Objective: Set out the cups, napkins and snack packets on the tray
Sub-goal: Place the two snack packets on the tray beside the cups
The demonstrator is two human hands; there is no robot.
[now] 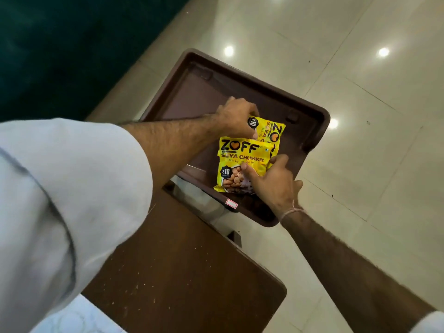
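I am holding the far packet [272, 133] in my left hand [236, 116] and the near packet [240, 159] in my right hand [274, 186], judging both light, crinkly, slippery, best edge-held.

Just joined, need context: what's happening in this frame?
A person is setting snacks on the brown tray. The left grip pinches the far yellow packet by its corner. The right grip holds the near yellow packet, thumb on its face, and this packet overlaps the far one. No cups or napkins are in view.
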